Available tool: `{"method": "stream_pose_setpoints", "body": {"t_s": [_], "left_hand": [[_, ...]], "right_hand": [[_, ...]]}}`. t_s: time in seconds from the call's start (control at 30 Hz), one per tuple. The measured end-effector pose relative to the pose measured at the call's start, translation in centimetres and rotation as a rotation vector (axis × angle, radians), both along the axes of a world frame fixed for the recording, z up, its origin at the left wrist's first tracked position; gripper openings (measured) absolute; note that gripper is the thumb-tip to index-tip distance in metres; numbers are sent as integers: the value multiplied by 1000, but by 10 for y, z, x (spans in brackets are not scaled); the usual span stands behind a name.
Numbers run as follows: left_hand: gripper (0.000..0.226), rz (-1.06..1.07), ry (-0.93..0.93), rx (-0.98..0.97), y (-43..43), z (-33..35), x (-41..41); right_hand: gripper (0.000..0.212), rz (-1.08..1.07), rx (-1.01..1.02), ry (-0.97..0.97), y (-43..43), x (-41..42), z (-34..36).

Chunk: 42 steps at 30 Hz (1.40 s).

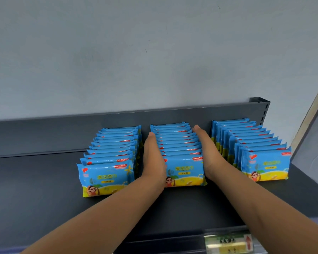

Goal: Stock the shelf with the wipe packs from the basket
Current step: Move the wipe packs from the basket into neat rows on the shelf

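Observation:
Three rows of blue and yellow wipe packs stand upright on the dark grey shelf [35,189]. The left row [108,173] and the right row [264,162] stand untouched. My left hand [153,158] lies flat with straight fingers against the left side of the middle row [180,153]. Against that row's right side my right hand [207,153] presses flat, fingers straight. The basket is out of sight.
The shelf's back panel [62,132] rises behind the rows. A perforated upright [263,110] closes the right end. A price label strip [228,243] with a red arrow sits on the front edge. Bare shelf surface stretches to the left of the packs.

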<state>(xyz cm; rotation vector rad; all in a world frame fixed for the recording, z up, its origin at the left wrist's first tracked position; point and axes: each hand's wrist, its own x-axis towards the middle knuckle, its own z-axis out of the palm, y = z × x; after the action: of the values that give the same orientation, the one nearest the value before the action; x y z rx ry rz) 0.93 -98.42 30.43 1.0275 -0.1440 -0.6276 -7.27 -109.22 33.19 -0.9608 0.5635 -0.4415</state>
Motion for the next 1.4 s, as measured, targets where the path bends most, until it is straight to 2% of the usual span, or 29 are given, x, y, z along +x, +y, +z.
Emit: {"method": "stream_pose_setpoints", "body": {"t_s": [0.07, 0.13, 0.2, 0.33, 0.47, 0.53, 0.73, 0.77, 0.87, 1.0, 1.1, 1.27, 1.4], "left_hand": [[64, -7, -40, 23, 0, 0, 4], [82, -29, -111, 29, -1, 0, 8], [88, -41, -162, 24, -3, 1, 10], [77, -42, -230, 30, -6, 2, 15], [56, -51, -226, 34, -5, -1, 17], [52, -52, -227, 31, -5, -2, 16], [80, -2, -199, 42, -3, -1, 12], [79, 13, -179, 44, -2, -2, 12], [55, 84, -170, 34, -1, 1, 9], [30, 288, -289, 36, 0, 3, -1], [31, 410, -371, 106, 2, 2, -5], [33, 527, -526, 217, 5, -3, -5], [32, 618, -753, 313, 7, -2, -9]], "right_hand": [[57, 2, -26, 33, -1, 1, 0], [54, 4, -30, 48, -2, 2, 0], [53, -1, -29, 49, -4, 3, -1], [46, 13, -9, 34, -3, 2, 0], [44, 19, 2, 16, -3, 3, 0], [42, 20, 10, 9, -3, 2, 0], [38, 47, 41, -32, -3, 0, 0], [37, 47, 43, -38, -2, -1, 1], [40, 38, 46, -41, -1, -1, 2], [49, 3, 29, -37, -2, 2, -2], [45, -26, -12, -57, -2, 3, -3], [36, -140, -214, -63, -6, 6, -6], [28, -289, -389, -52, -8, 4, -13]]}}
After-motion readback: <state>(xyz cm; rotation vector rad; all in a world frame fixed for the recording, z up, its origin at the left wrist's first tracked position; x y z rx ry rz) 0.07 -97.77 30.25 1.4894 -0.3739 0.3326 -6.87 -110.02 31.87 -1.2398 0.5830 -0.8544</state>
